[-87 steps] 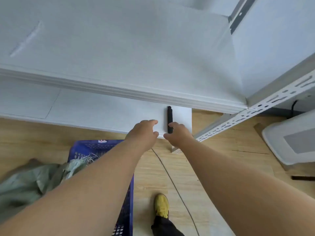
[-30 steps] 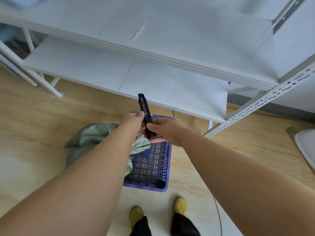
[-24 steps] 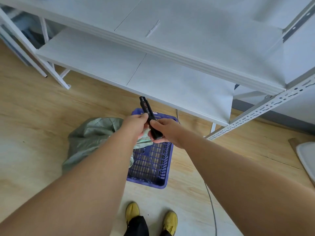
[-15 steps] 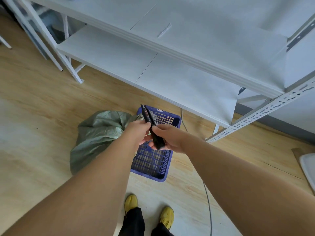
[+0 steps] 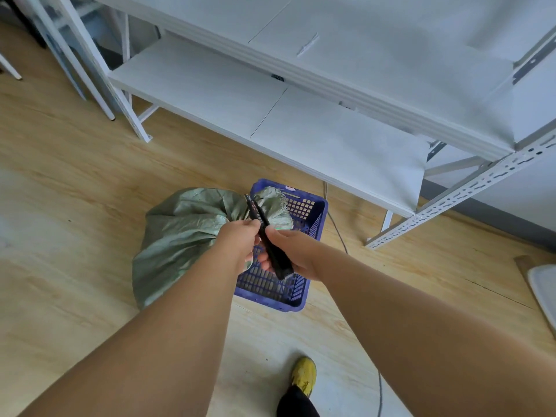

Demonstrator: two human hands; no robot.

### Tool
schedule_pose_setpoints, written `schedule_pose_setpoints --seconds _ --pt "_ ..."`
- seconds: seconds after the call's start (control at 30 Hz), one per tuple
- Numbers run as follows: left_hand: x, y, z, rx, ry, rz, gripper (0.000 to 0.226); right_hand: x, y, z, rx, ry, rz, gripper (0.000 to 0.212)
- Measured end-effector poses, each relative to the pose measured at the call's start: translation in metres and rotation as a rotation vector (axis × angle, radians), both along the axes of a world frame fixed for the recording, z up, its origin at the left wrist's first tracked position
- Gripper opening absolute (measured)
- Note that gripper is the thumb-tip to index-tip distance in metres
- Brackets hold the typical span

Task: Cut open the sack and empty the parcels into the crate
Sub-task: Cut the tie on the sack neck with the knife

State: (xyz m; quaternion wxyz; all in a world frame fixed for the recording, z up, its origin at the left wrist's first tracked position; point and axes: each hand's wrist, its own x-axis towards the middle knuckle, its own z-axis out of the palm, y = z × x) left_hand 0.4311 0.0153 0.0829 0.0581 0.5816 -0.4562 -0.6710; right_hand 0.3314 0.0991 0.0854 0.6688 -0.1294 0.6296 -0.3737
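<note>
We see one black cutter point(image 5: 267, 239), gripped by our right hand point(image 5: 293, 251) and pinched by our left hand point(image 5: 237, 245), above one blue crate point(image 5: 313, 212). One green sack point(image 5: 183, 233) leans against the crate's left side, its neck over the rim.

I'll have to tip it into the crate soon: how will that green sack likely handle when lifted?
The green sack looks like thin woven cloth, creased and slumped, so probably floppy. It bulges, so likely bulky and shifting. Its frayed neck lies over the blue crate rim.
</note>
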Motion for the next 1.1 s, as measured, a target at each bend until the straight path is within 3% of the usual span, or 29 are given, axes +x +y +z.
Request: schedule_pose_setpoints --seconds 0.3,0.5,0.83,1.0,1.1 --pt "0.071 -0.038 -0.03 0.018 -0.032 -0.051 0.021 0.084 -0.034 -0.036 -0.089 -0.188 -0.212 0.03" --pt "0.08 -0.051 -0.091 -0.085 -0.058 -0.173 0.015 0.1 -0.05 -0.102 -0.028 -0.014 -0.251 0.045" --pt "0.034 -0.067 -0.219 -0.376 -0.047 -0.375 0.022 0.053 -0.062 -0.239 -0.104 0.268 -0.301 0.046" --pt "0.017 -0.093 -0.273 -0.697 -0.134 -0.515 0.031 0.036 -0.09 -0.298 -0.2 0.305 -0.384 0.049" --pt "0.013 -0.114 -0.294 -1.086 -0.292 -0.566 0.029 0.025 -0.107 -0.32 -0.286 0.399 -0.459 0.049"
